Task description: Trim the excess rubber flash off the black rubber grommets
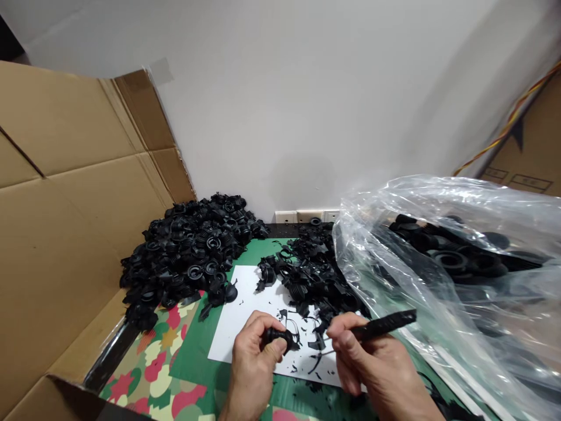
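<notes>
My left hand (256, 356) is closed around a small black ribbed rubber part (279, 338), held over a white sheet (236, 292). In my right hand (366, 356) is a slim tool with a black-wrapped handle (385, 324), gripped like a pen. Its thin tip points left toward the rubber part, and I cannot make out its exact shape. The two hands are a short distance apart. Black rubber scraps (311, 275) lie on the sheet between and beyond them.
A big heap of black rubber parts (188, 251) stands at the left, against an open cardboard box (79, 204). On the right, a clear plastic bag (394, 234) holds more black parts. Under the sheet is a green mat (193, 356). Wall sockets (287, 217) sit behind.
</notes>
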`<state>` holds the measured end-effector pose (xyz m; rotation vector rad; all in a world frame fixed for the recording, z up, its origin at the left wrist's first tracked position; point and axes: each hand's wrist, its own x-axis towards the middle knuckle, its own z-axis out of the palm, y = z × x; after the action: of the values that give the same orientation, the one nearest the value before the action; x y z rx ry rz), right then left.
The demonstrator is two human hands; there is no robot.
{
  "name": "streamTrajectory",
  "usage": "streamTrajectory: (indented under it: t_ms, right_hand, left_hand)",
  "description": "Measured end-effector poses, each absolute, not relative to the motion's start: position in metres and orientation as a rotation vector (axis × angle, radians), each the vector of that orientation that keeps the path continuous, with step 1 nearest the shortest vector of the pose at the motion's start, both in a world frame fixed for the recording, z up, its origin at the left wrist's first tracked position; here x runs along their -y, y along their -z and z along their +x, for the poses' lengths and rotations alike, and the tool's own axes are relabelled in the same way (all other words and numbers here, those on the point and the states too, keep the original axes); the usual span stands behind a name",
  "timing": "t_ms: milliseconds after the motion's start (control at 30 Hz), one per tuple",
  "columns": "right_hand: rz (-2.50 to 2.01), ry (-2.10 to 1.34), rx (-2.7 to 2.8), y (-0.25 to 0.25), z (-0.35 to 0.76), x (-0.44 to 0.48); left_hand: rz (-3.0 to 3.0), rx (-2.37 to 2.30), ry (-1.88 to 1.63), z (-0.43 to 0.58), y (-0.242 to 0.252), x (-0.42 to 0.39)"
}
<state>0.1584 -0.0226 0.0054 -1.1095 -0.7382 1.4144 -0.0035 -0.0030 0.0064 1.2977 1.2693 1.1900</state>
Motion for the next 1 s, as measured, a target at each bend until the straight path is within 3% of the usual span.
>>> streamTrajectory:
  t_ms: [133, 467, 1000]
  right_hand:
    - [-1.080, -1.406, 0.734, -0.010, 0.155, 0.024]
    - [-1.124, -1.012, 1.124, 0.012, 0.150, 0.020]
    - [-1.110, -0.960, 1.202, 0.010, 0.146, 0.018]
  left_hand:
    - [1.351, -1.275, -1.181, -0.004, -0.004, 0.004]
    - [1.502, -1.294, -1.151, -0.001, -0.007, 0.007]
    - [1.524, -1.289, -1.135, 0.000, -0.007, 0.008]
